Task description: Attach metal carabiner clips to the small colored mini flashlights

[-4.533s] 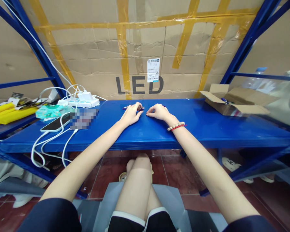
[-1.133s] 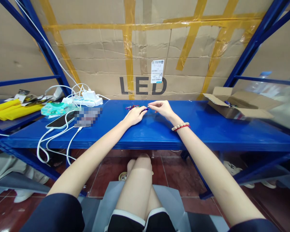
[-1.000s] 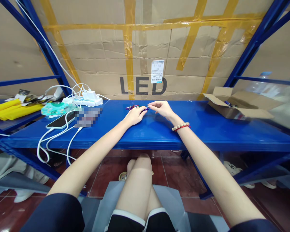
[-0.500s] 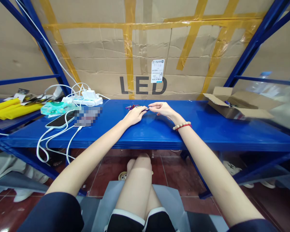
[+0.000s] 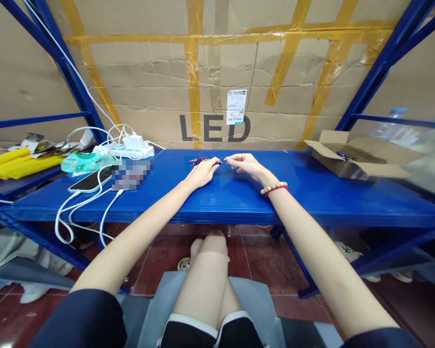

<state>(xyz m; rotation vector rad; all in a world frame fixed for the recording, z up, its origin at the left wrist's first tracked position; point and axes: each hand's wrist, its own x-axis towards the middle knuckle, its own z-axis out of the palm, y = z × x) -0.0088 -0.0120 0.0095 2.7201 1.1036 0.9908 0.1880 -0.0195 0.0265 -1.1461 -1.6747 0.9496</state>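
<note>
On the blue table (image 5: 159, 193), my left hand (image 5: 202, 173) is closed around a slim, dark purple piece (image 5: 218, 163) whose end sticks out past the fingertips. Several small, shiny purple pieces (image 5: 197, 160) lie just beyond that hand's knuckles, partly hidden by it. Thumb and forefinger of my right hand (image 5: 245, 163) pinch a tiny, silvery bit (image 5: 225, 159), too small to name. A narrow gap separates it from the piece in the left hand.
At the right stands an open cardboard box (image 5: 348, 162) with small purple items in it. A phone (image 5: 90, 180), white cables and a power strip (image 5: 141, 152) occupy the left side. Behind the table rises a large taped carton (image 5: 148, 87); blue posts flank it.
My right hand has drawn slightly right, away from the left hand, and its fingers have closed into a pinch on the tiny silvery bit. The left hand stays almost where it was.
</note>
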